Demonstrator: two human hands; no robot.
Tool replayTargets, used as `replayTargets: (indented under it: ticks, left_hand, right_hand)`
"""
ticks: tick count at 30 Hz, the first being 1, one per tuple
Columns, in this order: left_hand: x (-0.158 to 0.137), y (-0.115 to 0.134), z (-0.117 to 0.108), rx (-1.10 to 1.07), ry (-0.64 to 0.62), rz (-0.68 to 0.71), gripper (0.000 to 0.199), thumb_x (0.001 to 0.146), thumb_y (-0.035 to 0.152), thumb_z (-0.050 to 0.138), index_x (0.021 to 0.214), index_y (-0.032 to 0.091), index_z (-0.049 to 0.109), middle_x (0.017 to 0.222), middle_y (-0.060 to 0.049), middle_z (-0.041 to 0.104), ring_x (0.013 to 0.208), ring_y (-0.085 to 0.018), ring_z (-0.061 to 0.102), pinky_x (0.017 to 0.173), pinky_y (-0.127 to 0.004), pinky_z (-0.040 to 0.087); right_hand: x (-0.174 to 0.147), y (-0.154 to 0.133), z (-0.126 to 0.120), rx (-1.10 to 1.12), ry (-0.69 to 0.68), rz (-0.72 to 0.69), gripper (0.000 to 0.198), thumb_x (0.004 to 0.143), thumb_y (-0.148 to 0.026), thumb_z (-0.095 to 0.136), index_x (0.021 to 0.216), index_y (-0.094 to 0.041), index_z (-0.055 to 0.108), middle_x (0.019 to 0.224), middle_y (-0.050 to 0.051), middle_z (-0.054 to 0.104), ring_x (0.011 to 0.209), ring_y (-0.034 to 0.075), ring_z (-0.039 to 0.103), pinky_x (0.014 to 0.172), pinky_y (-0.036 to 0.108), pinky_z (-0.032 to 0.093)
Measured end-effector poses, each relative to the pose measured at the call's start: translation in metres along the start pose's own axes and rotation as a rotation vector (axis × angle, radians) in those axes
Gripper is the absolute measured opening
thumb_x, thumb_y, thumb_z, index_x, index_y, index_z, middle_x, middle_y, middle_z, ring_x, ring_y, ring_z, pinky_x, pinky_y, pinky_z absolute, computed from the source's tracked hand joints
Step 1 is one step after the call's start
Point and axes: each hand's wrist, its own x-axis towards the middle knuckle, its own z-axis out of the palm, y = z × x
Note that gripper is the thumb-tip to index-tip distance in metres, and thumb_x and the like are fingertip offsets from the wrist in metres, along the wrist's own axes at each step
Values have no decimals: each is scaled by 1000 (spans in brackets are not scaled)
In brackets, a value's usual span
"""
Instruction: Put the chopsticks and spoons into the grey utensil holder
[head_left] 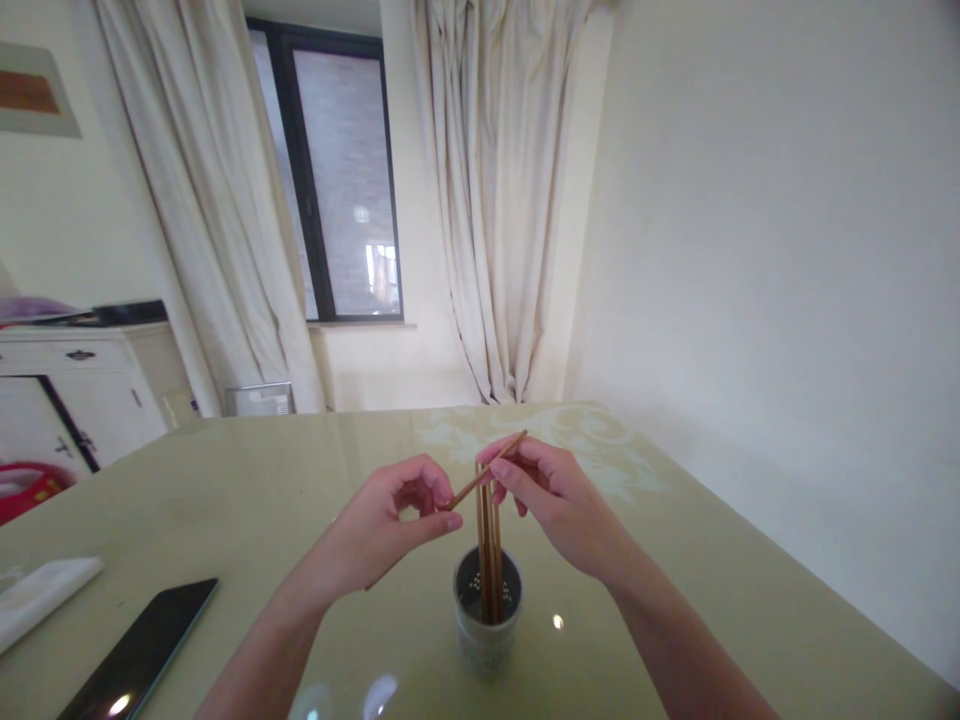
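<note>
A thin brown chopstick (471,486) slants between my two hands, its far end up and to the right. My left hand (401,515) pinches the lower end between thumb and fingers. Farther up the same stick, my right hand (551,490) has thumb and fingers closed on it. Just below, a grey patterned cup (486,640) with small holes in its bottom stands upright on the table. Several more chopsticks (490,575) stand in the cup, their tops reaching up behind the held one, close to my right fingers.
The glossy pale green table (337,620) stretches toward a window (349,180) with curtains. At the left lie a black tablet or phone (142,655) and a white flat object (49,595). A white wall (787,300) runs along the table's right edge. A white cabinet (97,390) stands beyond.
</note>
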Motion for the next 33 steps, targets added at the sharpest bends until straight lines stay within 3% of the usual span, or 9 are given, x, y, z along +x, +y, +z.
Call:
replayTargets:
  ticks: [5, 9, 13, 17, 21, 28, 31, 33]
  left_hand:
    - [0, 4, 7, -9, -13, 20, 22, 82, 32, 81, 85, 19, 64, 78, 4, 63, 69, -11, 57, 64, -22, 47]
    - [4, -5, -5, -2, 1, -7, 27, 81, 41, 81, 88, 20, 66, 80, 2, 67, 74, -14, 62, 68, -25, 49]
    - [9, -53, -38, 341, 116, -161, 28, 90, 47, 66, 85, 19, 70, 80, -3, 73, 76, -19, 66, 70, -29, 48]
    - [7, -118, -60, 845, 30, -415, 12, 88, 26, 63, 86, 21, 73, 93, -6, 78, 91, -23, 70, 79, -30, 46]
    - [-1, -156, -59, 906, -17, -508, 9, 80, 16, 68, 87, 19, 72, 98, -9, 78, 95, -26, 72, 79, -30, 45]
    - [-1, -169, -56, 906, -54, -535, 16, 80, 13, 68, 94, 21, 70, 103, -9, 77, 97, -25, 72, 78, -28, 45]
    - [-1, -171, -55, 906, -56, -546, 17, 80, 11, 66, 94, 20, 70, 103, -10, 77, 97, -25, 73, 77, -28, 45]
    - [-1, -171, -54, 904, -53, -557, 14, 80, 12, 65, 91, 19, 70, 101, -11, 78, 96, -26, 73, 77, -29, 45]
  right_hand:
    - [0, 0, 2, 4, 33, -20, 17, 101, -34, 62, 103, -19, 70, 89, 2, 71, 75, 15, 67, 61, 26, 48]
    - [-2, -3, -7, -66, 65, -39, 19, 102, -36, 61, 102, -20, 70, 90, 3, 71, 78, 16, 67, 64, 27, 48]
    - [-3, -7, -18, -138, 109, -43, 20, 103, -37, 58, 98, -20, 68, 86, 2, 70, 76, 16, 64, 63, 28, 46]
    - [-3, -6, -16, -306, 18, -6, 19, 104, -31, 54, 95, -21, 67, 83, 1, 69, 76, 16, 63, 67, 29, 45]
    - [-1, -2, -9, -393, -39, 7, 18, 104, -26, 53, 91, -21, 65, 81, 0, 68, 75, 16, 62, 69, 29, 44]
    - [-3, -5, -27, -232, 167, -73, 23, 107, -39, 50, 98, -22, 61, 79, 0, 63, 71, 16, 60, 64, 29, 44]
    - [-5, -8, -31, -274, 161, -67, 23, 108, -39, 49, 96, -22, 60, 78, 0, 63, 71, 17, 60, 64, 29, 45]
    - [-5, -8, -28, -334, 86, -36, 21, 107, -35, 50, 95, -21, 61, 80, 0, 65, 71, 16, 61, 65, 29, 45]
